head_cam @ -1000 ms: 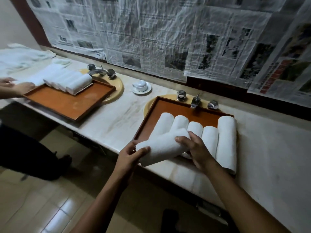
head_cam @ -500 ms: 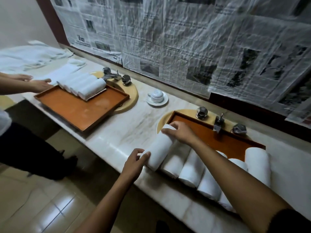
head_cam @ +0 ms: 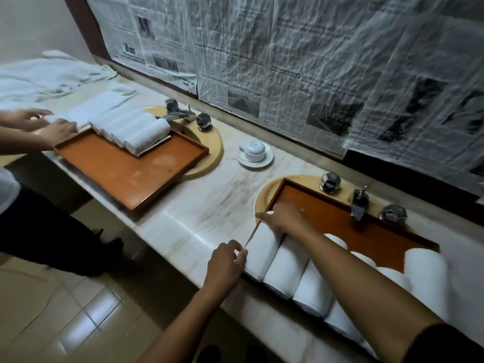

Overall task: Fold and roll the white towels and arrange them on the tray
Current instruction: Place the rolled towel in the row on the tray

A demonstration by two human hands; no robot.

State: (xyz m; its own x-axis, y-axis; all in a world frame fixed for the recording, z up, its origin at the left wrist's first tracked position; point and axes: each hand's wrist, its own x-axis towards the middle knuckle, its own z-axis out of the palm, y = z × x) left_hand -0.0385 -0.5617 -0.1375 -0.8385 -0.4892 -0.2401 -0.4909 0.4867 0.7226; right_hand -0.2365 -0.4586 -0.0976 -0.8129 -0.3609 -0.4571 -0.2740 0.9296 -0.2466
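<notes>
right hand (head_cam: 284,221), fingers pressed together, is holding down the far end of the leftmost rolled towel (head_cam: 262,254) in the orange tray (head_cam: 327,213); left hand (head_cam: 226,260) is pinching its near end.

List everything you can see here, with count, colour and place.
sinks: two, cream-yellow, in the counter
near tray: one, orange-brown, over near sink
far tray: one, orange-brown, over far sink
rolled towels: six, white, rowed on near tray
more rolled towels: several, white, on far tray
loose towels: heap, white, counter's far end
cup and saucer: one, white, between sinks
taps: two sets, metal, behind sinks
newspaper: many sheets, grey, on wall
another person's hands: two, at far tray
left hand: at leftmost roll's near end
right hand: on its far end
</notes>
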